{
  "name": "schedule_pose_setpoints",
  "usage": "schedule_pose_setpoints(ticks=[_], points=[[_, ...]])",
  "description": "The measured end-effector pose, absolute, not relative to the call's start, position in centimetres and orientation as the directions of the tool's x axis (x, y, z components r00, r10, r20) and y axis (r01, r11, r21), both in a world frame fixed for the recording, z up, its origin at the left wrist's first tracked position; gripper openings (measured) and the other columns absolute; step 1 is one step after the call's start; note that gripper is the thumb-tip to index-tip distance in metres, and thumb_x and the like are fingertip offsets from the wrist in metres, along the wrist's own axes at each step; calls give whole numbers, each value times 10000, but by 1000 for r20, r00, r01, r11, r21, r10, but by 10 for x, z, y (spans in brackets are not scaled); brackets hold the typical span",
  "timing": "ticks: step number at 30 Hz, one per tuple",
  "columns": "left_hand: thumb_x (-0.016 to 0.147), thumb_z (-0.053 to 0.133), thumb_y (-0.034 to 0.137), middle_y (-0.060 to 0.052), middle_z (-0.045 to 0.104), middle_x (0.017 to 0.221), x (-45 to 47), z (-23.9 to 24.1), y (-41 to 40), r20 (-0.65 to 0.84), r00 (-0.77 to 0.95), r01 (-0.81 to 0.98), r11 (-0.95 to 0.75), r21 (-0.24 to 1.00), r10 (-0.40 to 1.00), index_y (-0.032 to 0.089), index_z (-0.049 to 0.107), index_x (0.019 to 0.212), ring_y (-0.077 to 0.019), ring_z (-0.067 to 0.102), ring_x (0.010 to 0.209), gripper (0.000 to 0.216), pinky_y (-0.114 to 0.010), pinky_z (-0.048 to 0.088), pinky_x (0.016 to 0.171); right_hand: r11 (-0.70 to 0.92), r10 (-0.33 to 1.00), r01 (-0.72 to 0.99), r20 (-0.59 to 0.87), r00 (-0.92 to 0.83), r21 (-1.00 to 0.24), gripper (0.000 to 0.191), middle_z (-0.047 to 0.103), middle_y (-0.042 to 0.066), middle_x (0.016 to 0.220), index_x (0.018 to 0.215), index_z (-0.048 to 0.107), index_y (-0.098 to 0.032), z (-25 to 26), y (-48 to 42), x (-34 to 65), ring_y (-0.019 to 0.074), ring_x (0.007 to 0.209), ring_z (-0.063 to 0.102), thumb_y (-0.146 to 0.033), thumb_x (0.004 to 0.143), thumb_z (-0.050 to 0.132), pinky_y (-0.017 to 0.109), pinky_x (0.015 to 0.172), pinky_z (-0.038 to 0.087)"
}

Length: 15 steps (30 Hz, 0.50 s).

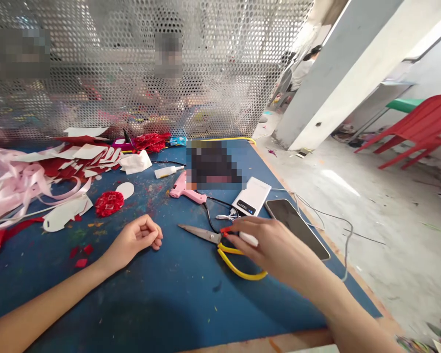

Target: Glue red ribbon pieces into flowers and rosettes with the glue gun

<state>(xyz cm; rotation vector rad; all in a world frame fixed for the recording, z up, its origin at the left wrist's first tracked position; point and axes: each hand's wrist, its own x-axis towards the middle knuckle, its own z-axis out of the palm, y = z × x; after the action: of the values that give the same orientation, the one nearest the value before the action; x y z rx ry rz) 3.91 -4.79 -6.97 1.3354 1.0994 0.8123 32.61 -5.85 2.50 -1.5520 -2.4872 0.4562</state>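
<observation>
One round, ruffled red rosette (pixel 109 203) at left looks formed, pale-pink satin ribbon (pixel 29 179) lies loose; the left hand (pixel 144 233) curls closed, nothing visible inside, and the half-closed right hand (pixel 262 238) overlaps yellow-handled metal scissors (pixel 212 237) near centre, hold unclear.

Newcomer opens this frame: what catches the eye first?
Probably the yellow-handled scissors on the blue table, partly covered by the right hand, with the pink glue gun just beyond. Next, the red rosette beyond the left hand. Perforated metal screening fills the background along the table's far side.
</observation>
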Motion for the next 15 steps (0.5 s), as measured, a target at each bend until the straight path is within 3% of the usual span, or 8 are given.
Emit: schedule_pose_setpoints(ticks=[4, 8, 12, 15], points=[[770, 624, 301, 3, 621, 759, 39, -72, -47, -186, 292, 55, 177, 983, 938, 189, 460, 779, -132, 626, 668, 199, -274, 522, 630, 297, 952, 895, 168, -254, -333, 288, 683, 34, 718, 748, 652, -200, 30, -40, 349, 143, 600, 592, -346, 863, 432, 256, 600, 418], [765, 632, 307, -10, 652, 754, 37, -73, -48, -224, 295, 69, 213, 975, 929, 188, 550, 832, -150, 644, 692, 159, -279, 525, 650, 147, 987, 948, 107, -122, -281, 246, 688, 42, 746, 762, 656, -200, 17, -25, 385, 170, 618, 607, -355, 810, 471, 279, 594, 428], [784, 599, 307, -22, 652, 728, 37, -71, -49, -200, 313, 155, 158, 975, 929, 182, 650, 811, -144, 620, 671, 137, -272, 516, 662, 3, 989, 976, 145, 29, -216, 275, 682, 72, 917, 839, 654, -191, -1, -20, 419, 193, 695, 617, -378, 801, 456, 313, 644, 450], [805, 567, 296, -10, 630, 706, 37, -69, -50, -174, 340, 185, 115, 976, 924, 195, 661, 787, -132, 595, 651, 139, -253, 500, 641, 17, 986, 994, 167, 0, -104, 346, 623, 121, 1121, 987, 645, -161, -17, -15, 426, 243, 897, 612, -382, 783, 472, 352, 763, 461]])
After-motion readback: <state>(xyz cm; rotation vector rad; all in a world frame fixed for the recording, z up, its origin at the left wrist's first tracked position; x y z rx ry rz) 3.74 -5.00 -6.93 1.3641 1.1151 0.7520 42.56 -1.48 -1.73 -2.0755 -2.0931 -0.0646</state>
